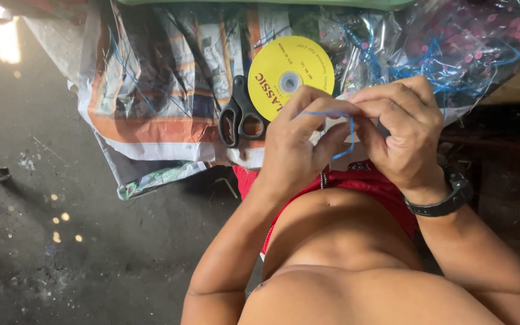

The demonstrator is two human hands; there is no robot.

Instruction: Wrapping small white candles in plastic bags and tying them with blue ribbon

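We see a thin blue plastic strip [338,123] — stretched level between the fingertips, then bent and hanging down in a short curl — held in the air above the red shorts.

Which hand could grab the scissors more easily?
Probably the left hand: the scissors lie just beside it, while the right hand is farther off. Both pinch the blue strip.
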